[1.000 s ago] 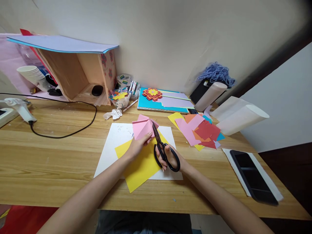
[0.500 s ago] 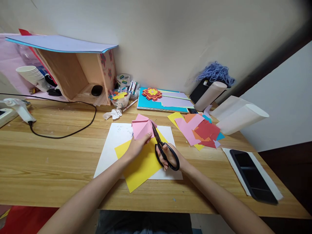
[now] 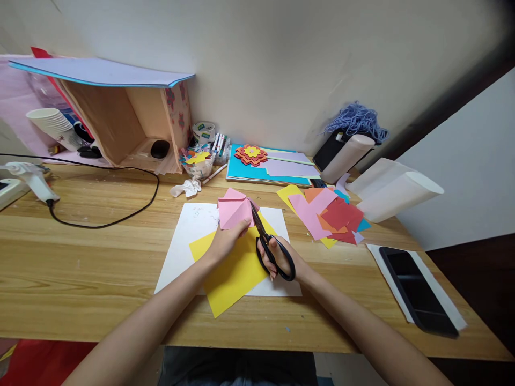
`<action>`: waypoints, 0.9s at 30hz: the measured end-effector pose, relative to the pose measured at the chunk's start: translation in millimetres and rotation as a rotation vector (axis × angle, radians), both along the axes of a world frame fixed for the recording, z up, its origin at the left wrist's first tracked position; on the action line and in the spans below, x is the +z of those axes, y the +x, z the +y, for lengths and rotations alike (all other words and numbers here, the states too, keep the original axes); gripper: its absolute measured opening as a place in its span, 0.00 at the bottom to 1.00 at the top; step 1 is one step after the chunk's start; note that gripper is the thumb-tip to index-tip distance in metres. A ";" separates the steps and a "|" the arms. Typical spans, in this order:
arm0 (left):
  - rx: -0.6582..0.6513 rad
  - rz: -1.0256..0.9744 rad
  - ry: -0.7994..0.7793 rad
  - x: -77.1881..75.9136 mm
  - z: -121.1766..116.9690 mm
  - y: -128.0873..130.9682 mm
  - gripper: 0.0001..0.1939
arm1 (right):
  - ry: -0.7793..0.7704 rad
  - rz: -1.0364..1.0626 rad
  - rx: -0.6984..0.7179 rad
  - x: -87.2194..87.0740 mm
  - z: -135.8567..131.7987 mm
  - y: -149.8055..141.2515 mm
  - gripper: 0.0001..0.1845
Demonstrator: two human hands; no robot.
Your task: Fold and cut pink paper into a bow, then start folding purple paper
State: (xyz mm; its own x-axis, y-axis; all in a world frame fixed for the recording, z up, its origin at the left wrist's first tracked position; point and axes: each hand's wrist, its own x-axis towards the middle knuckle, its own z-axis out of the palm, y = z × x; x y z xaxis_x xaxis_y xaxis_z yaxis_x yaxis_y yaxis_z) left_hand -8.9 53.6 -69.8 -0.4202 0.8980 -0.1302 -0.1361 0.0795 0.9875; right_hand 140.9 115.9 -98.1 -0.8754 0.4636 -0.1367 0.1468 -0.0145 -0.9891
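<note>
My left hand [image 3: 226, 239] pinches a folded piece of pink paper [image 3: 233, 210] by its lower right part, thumb on top. In my right hand [image 3: 281, 257] is a pair of black-handled scissors [image 3: 259, 222], fingers through the loops. The dark blades point up and left, and their tips lie at the right edge of the pink paper. Under both hands a yellow sheet [image 3: 231, 284] lies slanted on a white sheet [image 3: 173, 268] with faint marks near its top left. Part of the paper's underside is hidden by my left hand.
Coloured paper pieces [image 3: 341, 214] lie to the right, near a phone [image 3: 418, 289] and a curled white sheet [image 3: 398, 195]. Behind are a layered paper flower [image 3: 251, 155] on a blue pad [image 3: 241, 172] and a cup of scraps [image 3: 199, 166]. A glue gun [image 3: 34, 179] with cord sits left.
Almost nothing differs. The hands, scissors and pink paper hold nearly the same position, with only a very slight shift of the paper.
</note>
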 end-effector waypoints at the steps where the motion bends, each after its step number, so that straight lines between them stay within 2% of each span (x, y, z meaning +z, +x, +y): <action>1: -0.001 0.003 0.000 0.4 -0.4 0.0 0.18 | 0.005 -0.002 0.001 0.7 -0.4 0.0 0.36; 17: 0.035 -0.022 -0.053 -3.7 -0.5 -1.3 0.15 | 0.022 -0.011 -0.006 1.8 -0.6 0.1 0.35; 27: 0.053 -0.032 -0.038 -8.0 -0.7 -4.3 0.14 | 0.081 -0.034 -0.008 -4.8 1.4 2.4 0.35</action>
